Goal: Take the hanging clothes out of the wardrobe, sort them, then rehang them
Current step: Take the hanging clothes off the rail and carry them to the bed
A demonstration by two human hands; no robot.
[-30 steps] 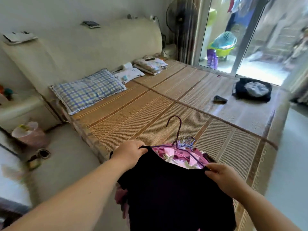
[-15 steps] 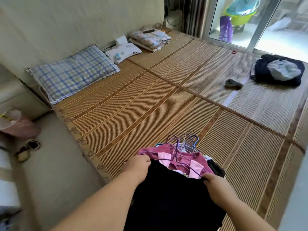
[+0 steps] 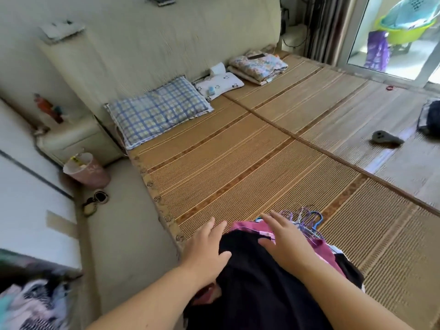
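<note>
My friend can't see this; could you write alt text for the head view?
A person's left hand and right hand lie open on a black garment over a pink garment with wire hangers, at the near edge of a bed's woven mat. A checked pillow sits by the headboard.

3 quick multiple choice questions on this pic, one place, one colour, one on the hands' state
1. Where does the clothes pile lie?
A) on the checked pillow
B) on the near edge of the woven mat
C) in the pink bin
2. What colour is the top garment?
A) black
B) white
C) green
3. How are the left hand and right hand?
A) both gripping a hanger
B) one out of view
C) both open, fingers straight

1 B: it rests on the mat's near edge.
2 A: black cloth covers a pink garment.
3 C: both lie spread, holding nothing.
</note>
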